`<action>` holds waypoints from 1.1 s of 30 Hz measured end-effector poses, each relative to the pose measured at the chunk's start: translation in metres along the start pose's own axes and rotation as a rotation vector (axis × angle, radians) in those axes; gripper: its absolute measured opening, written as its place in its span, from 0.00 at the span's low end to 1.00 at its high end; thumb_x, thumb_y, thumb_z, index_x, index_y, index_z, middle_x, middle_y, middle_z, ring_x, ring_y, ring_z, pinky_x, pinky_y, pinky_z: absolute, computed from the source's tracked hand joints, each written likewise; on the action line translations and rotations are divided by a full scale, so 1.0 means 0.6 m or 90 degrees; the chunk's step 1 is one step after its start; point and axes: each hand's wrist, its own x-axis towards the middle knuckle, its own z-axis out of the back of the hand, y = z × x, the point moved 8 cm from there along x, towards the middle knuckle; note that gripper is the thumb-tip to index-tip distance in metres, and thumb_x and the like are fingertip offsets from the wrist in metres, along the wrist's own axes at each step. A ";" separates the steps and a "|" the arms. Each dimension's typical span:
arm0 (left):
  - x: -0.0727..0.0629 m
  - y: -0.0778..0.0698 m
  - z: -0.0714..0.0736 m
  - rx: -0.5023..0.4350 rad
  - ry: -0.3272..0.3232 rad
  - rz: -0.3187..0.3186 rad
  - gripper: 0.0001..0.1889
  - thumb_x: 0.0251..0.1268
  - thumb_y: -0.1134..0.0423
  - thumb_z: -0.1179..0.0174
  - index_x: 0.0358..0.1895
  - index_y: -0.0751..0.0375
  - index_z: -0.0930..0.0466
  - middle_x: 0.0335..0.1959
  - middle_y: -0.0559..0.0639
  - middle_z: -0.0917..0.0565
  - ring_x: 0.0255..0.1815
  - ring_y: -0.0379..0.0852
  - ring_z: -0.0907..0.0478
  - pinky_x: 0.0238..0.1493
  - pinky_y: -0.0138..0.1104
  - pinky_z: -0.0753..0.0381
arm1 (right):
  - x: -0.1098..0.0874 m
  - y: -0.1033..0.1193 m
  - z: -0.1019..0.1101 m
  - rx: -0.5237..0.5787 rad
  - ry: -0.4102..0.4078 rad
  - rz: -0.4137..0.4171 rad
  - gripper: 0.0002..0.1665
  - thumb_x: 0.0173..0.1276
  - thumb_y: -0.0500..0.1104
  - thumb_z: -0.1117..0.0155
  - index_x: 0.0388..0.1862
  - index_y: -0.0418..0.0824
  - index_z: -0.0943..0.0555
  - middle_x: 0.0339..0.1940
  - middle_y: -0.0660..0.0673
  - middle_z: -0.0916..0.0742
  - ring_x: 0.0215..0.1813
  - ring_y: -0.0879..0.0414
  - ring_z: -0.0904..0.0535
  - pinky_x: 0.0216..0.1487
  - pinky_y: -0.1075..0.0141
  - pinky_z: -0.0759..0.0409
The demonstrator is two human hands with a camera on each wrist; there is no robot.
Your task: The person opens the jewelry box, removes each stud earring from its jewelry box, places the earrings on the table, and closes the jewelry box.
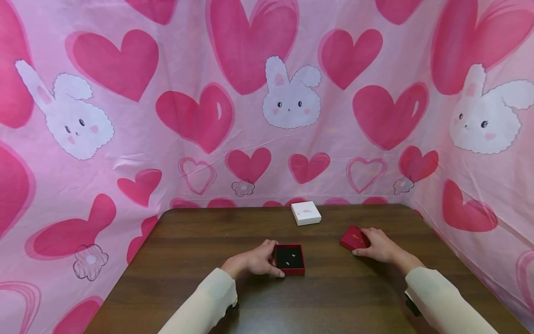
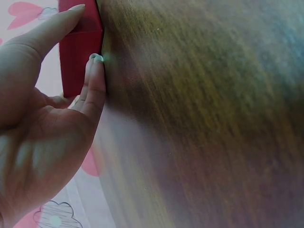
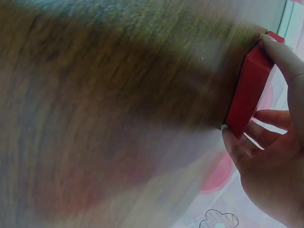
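Observation:
A small red jewelry box [image 1: 294,272] without its lid sits on the table in the middle of the head view. Two tiny silvery earrings [image 1: 293,255] lie on its black lining. My left hand [image 1: 259,260] grips this box from its left side, thumb at the near corner. In the left wrist view, the thumb and fingers press on the box's red walls [image 2: 78,61]. Farther right, my right hand [image 1: 378,247] holds the red lid [image 1: 353,238], marked with gold lettering. The right wrist view shows the lid [image 3: 248,90] on the tabletop between thumb and fingers.
A white square box [image 1: 306,213] with pink print stands at the table's back edge. The dark wooden table [image 1: 200,241] is enclosed at the back and sides by a pink cloth [image 1: 250,139] printed with hearts and rabbits.

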 end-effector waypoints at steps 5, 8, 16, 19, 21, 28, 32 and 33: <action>0.001 0.001 0.001 0.005 -0.003 -0.003 0.32 0.57 0.57 0.23 0.59 0.55 0.32 0.50 0.50 0.31 0.49 0.45 0.29 0.52 0.38 0.27 | 0.001 -0.001 0.000 -0.001 0.003 -0.001 0.57 0.57 0.60 0.22 0.68 0.20 0.33 0.60 0.24 0.23 0.57 0.35 0.28 0.57 0.38 0.25; 0.002 0.000 0.001 0.007 -0.006 -0.007 0.31 0.57 0.58 0.23 0.58 0.56 0.32 0.50 0.50 0.31 0.48 0.45 0.29 0.51 0.37 0.27 | 0.001 -0.001 0.000 0.006 0.005 -0.003 0.58 0.57 0.60 0.22 0.68 0.20 0.34 0.61 0.23 0.25 0.58 0.33 0.29 0.57 0.37 0.26; 0.002 0.001 0.000 -0.003 -0.006 -0.002 0.31 0.56 0.58 0.22 0.58 0.56 0.32 0.50 0.50 0.32 0.48 0.45 0.29 0.51 0.38 0.27 | -0.003 0.005 0.005 0.013 0.007 0.003 0.57 0.57 0.59 0.21 0.69 0.21 0.34 0.64 0.22 0.27 0.61 0.30 0.32 0.59 0.35 0.27; 0.002 0.002 0.000 -0.005 -0.006 -0.003 0.31 0.56 0.58 0.22 0.58 0.55 0.32 0.50 0.50 0.32 0.48 0.45 0.28 0.51 0.37 0.27 | -0.005 0.008 0.008 0.004 0.006 0.009 0.56 0.57 0.59 0.22 0.70 0.23 0.33 0.64 0.23 0.27 0.61 0.30 0.32 0.58 0.34 0.27; 0.002 0.002 0.000 -0.009 -0.006 -0.003 0.31 0.56 0.58 0.22 0.59 0.55 0.32 0.50 0.50 0.31 0.48 0.45 0.28 0.52 0.37 0.27 | -0.006 0.009 0.011 -0.006 0.003 0.011 0.55 0.58 0.60 0.22 0.70 0.25 0.32 0.64 0.24 0.27 0.61 0.31 0.32 0.57 0.33 0.27; 0.001 0.000 0.000 -0.017 -0.003 -0.006 0.32 0.56 0.59 0.22 0.59 0.57 0.33 0.51 0.51 0.32 0.48 0.46 0.28 0.51 0.37 0.26 | -0.009 0.014 0.019 -0.024 -0.009 0.016 0.52 0.57 0.60 0.22 0.69 0.29 0.28 0.64 0.25 0.25 0.59 0.33 0.31 0.53 0.33 0.24; 0.000 0.000 -0.001 -0.015 -0.004 -0.005 0.32 0.56 0.60 0.22 0.59 0.57 0.33 0.51 0.52 0.32 0.48 0.46 0.28 0.51 0.36 0.27 | -0.010 0.017 0.022 -0.034 -0.016 0.015 0.49 0.57 0.60 0.22 0.67 0.31 0.26 0.63 0.28 0.23 0.59 0.35 0.30 0.53 0.33 0.24; 0.000 0.000 -0.001 -0.013 -0.004 -0.004 0.33 0.56 0.59 0.23 0.60 0.57 0.33 0.51 0.51 0.32 0.48 0.46 0.29 0.51 0.36 0.27 | -0.010 0.018 0.023 -0.037 -0.016 0.017 0.48 0.57 0.59 0.22 0.67 0.31 0.25 0.63 0.28 0.23 0.59 0.35 0.29 0.54 0.34 0.24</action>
